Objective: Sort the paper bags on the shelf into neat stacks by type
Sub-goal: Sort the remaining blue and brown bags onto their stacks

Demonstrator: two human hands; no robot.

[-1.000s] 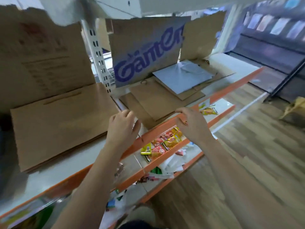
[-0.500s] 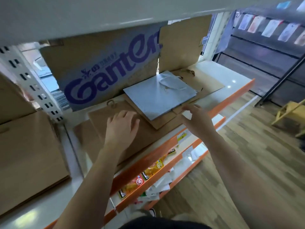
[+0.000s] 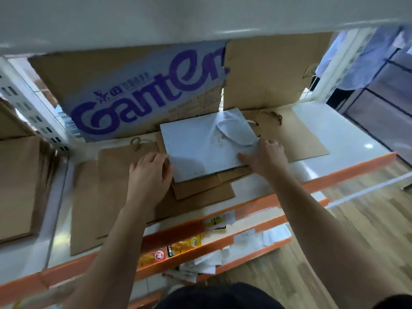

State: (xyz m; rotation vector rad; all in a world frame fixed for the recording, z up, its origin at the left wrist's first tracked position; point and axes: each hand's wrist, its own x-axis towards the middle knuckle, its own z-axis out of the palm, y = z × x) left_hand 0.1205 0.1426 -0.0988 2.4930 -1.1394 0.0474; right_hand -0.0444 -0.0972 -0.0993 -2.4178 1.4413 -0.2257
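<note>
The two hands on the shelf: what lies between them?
In the head view, the white paper bag spans the gap between the left hand and the right hand, resting on brown bags.

brown bags (image 3: 200, 188) mostly hidden under white bag (image 3: 200, 148); left stack (image 3: 15, 186) cut by edge.

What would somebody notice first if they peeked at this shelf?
Probably the big cardboard sheet with huge purple letters, standing at the back of the shelf. Right in front of it lies a white paper bag with a rope handle, on top of flat brown paper bags. The left hand and right hand rest at its near corners.
</note>
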